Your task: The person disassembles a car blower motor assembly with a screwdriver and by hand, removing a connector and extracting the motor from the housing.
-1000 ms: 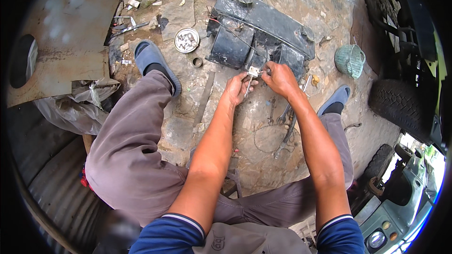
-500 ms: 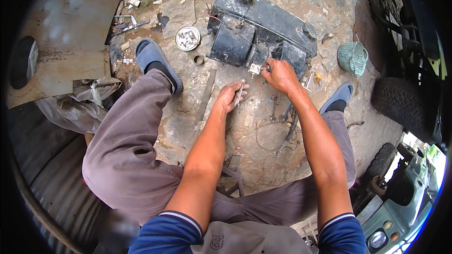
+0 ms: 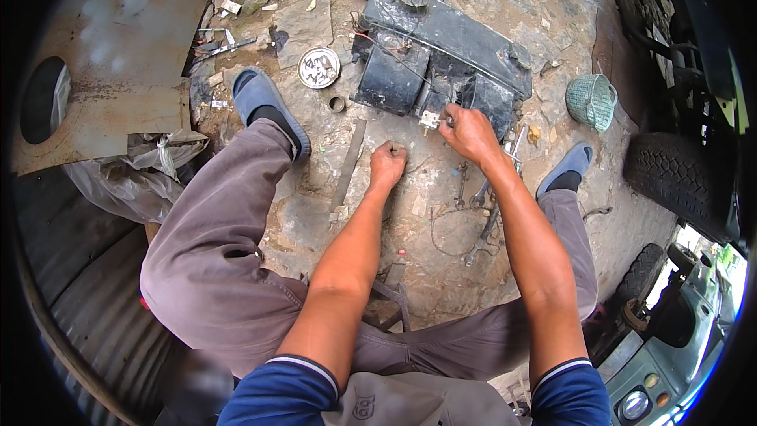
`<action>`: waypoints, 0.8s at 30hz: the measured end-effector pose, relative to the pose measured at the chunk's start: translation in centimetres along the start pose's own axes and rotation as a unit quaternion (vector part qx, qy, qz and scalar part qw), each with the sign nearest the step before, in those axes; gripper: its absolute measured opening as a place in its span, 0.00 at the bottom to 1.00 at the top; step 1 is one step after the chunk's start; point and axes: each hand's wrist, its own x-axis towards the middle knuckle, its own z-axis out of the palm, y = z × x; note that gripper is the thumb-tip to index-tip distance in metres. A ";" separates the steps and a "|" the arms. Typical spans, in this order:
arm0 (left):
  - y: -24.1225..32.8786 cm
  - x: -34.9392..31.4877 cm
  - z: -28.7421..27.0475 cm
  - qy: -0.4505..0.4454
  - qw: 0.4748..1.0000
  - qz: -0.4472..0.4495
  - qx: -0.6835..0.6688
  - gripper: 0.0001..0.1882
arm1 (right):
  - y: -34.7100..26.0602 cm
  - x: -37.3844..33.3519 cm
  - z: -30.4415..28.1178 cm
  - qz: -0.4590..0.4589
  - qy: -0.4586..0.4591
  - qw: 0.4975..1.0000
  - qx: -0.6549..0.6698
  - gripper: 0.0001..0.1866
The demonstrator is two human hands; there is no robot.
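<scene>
Small pale block: I see this block [image 3: 430, 119] in front of the near edge of the black housing, just left of the right fingertips.
Right hand: this hand [image 3: 467, 134] has the thumb and fingers nearly closed, with the block pinched by its right end.
Left hand: it [image 3: 388, 164] is near the ground, apart from the block. Its fingers are bent down and mostly hidden from me, so I cannot tell how far they open or whether they hold something.
Black housing: the dusty housing [image 3: 461, 30] lies on the stony ground [image 3: 300, 217], and thin wires [image 3: 365, 33] run over its left end.
Wrenches: I find some wrenches [image 3: 478, 199] on the ground, just left of the right forearm.
Round tin: a tin [image 3: 318, 86] with small metal pieces sits left of the housing; a short ring [image 3: 337, 109] is just beside it.
Flat strip: a narrow strip [image 3: 348, 162] lies left of the left hand.
Basket: the green woven basket [image 3: 587, 110] stands well right of the housing.
Ground's edges: rusty sheet metal [image 3: 118, 55] is along the left edge, a tyre [image 3: 662, 162] along the right.
</scene>
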 end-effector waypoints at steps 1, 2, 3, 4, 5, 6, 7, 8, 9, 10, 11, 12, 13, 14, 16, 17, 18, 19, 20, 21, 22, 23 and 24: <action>0.0 -0.2 0.0 -0.012 0.999 -0.023 -0.045 0.06 | -0.1 0.0 0.1 -0.001 -0.001 1.000 0.003 0.14; 1.9 -0.9 0.2 -0.035 0.994 -0.047 -0.087 0.06 | 0.4 -0.2 0.1 0.019 -0.004 1.000 0.006 0.14; 3.6 -1.5 0.1 -0.053 0.988 -0.072 -0.128 0.06 | 0.6 -0.3 0.0 0.034 -0.007 0.999 0.010 0.14; 4.7 -1.8 -0.2 -0.048 0.984 -0.090 -0.147 0.07 | 0.4 -0.3 0.0 0.044 -0.011 0.999 0.014 0.14; 5.7 -2.1 -0.6 -0.042 0.979 -0.108 -0.168 0.07 | 0.3 -0.2 0.0 0.041 -0.005 0.999 0.029 0.13; 6.5 -2.3 -1.0 -0.036 0.973 -0.126 -0.189 0.08 | 0.5 -0.2 0.1 0.038 0.000 0.998 0.043 0.13; 7.3 -2.7 -1.4 -0.047 0.965 -0.125 -0.225 0.08 | 0.7 -0.2 0.2 0.035 0.005 0.998 0.058 0.13; 8.3 -3.0 -1.9 -0.059 0.956 -0.121 -0.260 0.09 | 1.5 -0.1 0.5 0.023 0.020 0.995 0.092 0.13; 9.2 -3.2 -2.3 -0.072 0.946 -0.117 -0.294 0.10 | 2.4 -0.1 0.8 0.012 0.035 0.991 0.126 0.13; 10.2 -3.5 -2.5 -0.082 0.937 -0.104 -0.323 0.10 | 3.4 0.0 1.0 0.002 0.051 0.986 0.159 0.13; 11.1 -3.8 -2.7 -0.090 0.927 -0.092 -0.352 0.11 | 3.7 0.1 1.0 0.022 0.042 0.980 0.193 0.13; 11.8 -4.1 -2.8 -0.099 0.916 -0.079 -0.381 0.11 | 3.7 0.1 0.8 0.037 0.032 0.977 0.209 0.12; 12.5 -4.2 -3.0 -0.117 0.917 -0.055 -0.378 0.10 | 3.8 0.1 0.5 0.053 0.021 0.973 0.224 0.12; 13.2 -4.1 -2.9 -0.109 0.923 -0.045 -0.366 0.10 | 3.8 0.1 0.3 0.068 0.011 0.969 0.238 0.12; 14.7 -3.9 -2.4 -0.095 0.935 -0.025 -0.341 0.11 | 3.8 0.0 0.2 0.062 0.007 0.971 0.231 0.11; 15.1 -3.7 -2.2 -0.104 0.940 -0.025 -0.325 0.11 | 3.9 0.0 0.3 0.060 0.005 0.972 0.227 0.11; 15.5 -3.5 -2.0 -0.099 0.947 -0.029 -0.303 0.11 | 4.0 0.0 0.4 0.053 0.011 0.971 0.232 0.11; 15.8 -3.3 -1.8 -0.093 0.955 -0.033 -0.281 0.11 | 4.1 0.1 0.5 0.046 0.017 0.970 0.237 0.11; 15.8 -3.1 -1.5 -0.087 0.961 -0.038 -0.259 0.11 | 4.1 0.1 0.6 0.039 0.021 0.969 0.242 0.11; 15.8 -3.0 -1.4 -0.087 0.958 -0.036 -0.270 0.11 | 4.1 0.1 0.6 0.036 0.018 0.970 0.240 0.11; 15.7 -2.8 -1.3 -0.086 0.956 -0.034 -0.280 0.11 | 4.1 0.0 0.7 0.033 0.015 0.970 0.239 0.11; 15.7 -2.7 -1.1 -0.086 0.952 -0.032 -0.290 0.11 | 4.2 0.0 0.8 0.030 0.013 0.971 0.237 0.11; 15.7 -2.6 -1.0 -0.095 0.948 -0.038 -0.301 0.10 | 4.2 -0.1 0.9 0.033 0.021 0.969 0.245 0.11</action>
